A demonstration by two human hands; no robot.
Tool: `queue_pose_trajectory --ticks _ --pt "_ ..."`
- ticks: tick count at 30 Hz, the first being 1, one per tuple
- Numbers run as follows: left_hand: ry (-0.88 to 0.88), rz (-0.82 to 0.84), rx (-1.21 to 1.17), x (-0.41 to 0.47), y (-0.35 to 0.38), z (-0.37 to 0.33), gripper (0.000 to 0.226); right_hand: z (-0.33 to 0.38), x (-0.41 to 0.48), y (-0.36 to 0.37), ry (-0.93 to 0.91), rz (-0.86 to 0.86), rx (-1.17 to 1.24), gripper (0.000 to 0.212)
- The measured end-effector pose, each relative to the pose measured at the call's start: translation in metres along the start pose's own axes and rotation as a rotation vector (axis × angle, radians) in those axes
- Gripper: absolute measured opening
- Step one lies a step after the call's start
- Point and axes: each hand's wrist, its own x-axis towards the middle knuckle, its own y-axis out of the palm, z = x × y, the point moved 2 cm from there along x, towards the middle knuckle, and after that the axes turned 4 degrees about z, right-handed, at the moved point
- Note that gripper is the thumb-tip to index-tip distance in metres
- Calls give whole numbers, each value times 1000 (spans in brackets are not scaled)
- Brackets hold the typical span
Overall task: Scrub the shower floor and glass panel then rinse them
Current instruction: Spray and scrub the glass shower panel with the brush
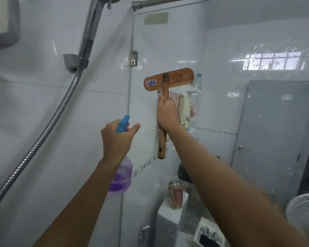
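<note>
Glass panel (221, 104), droplet-speckled, upright beside white wall tiles (34, 95) and chrome shower hose (43, 132). Right hand (166, 113) clenched round wooden brush (169, 79) handle, head up against the glass. Left hand (116, 138) curled round purple spray bottle (121, 175) neck.

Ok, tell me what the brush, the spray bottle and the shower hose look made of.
The brush looks like smooth, likely varnished brown wood. The spray bottle: translucent purple plastic, blue plastic trigger. The shower hose: ribbed metal, shiny chrome-like finish with reflections.
</note>
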Motion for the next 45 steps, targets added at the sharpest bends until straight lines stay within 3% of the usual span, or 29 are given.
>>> queue_pose_trajectory --ticks 9,20,25,29,39,42,45 --pt "18 -16 46 -5 -21 5 25 -134 -127 74 208 192 54 33" --pt "-37 16 48 -7 -34 15 24 2 6 37 141 80 129 39" --pt "-40 41 61 -11 -30 15 24 -64 -50 56 111 106 49 39" --pt "-29 41 62 -12 -24 10 24 -127 -118 75 242 262 1 37" --pt "-60 67 64 -20 -14 6 20 -7 -2 34 155 121 41 42" --pt "-56 65 58 -18 -13 2 21 -17 -13 38 179 140 31 42" --pt "-34 70 57 -15 -13 -2 22 -71 -63 52 210 177 8 39"
